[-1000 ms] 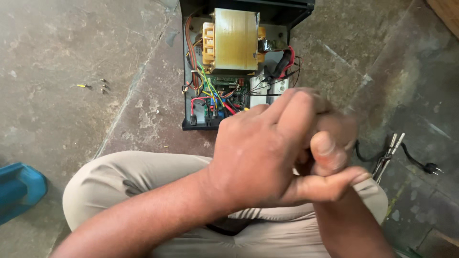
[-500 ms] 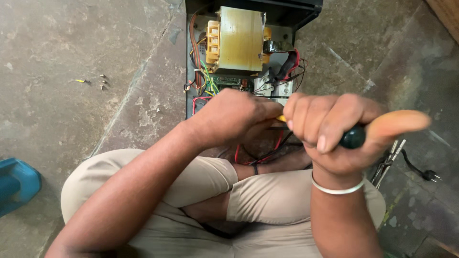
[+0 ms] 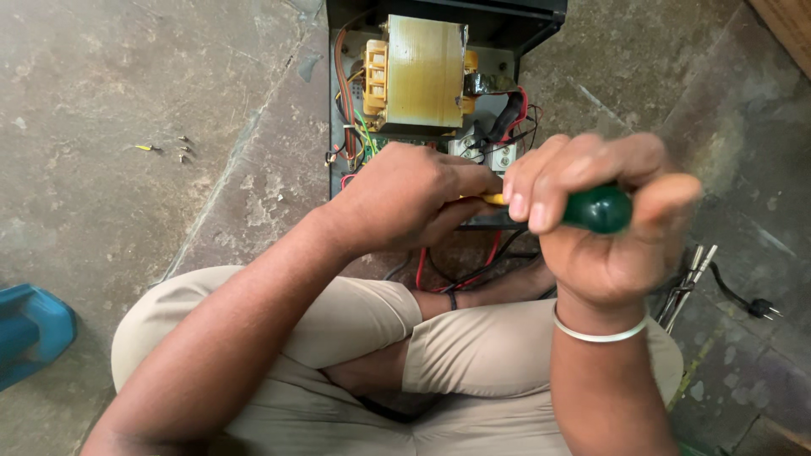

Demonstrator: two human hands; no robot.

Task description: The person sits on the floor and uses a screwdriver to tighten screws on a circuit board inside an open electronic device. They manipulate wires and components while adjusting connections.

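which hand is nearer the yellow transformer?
Left. The left hand sits just below the transformer; the right hand, gripping the green screwdriver handle, is farther right.

Your arms are bare to the elbow; a thin silver bangle [image 3: 598, 332] rings your right wrist, and you wear beige trousers [image 3: 473, 350].

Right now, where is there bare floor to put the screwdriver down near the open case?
Bare stone floor lies left of the open case, apart from small screws. More lies right of the case, above the plug. It is crowded where left hand, right hand and screwdriver meet over red wires.
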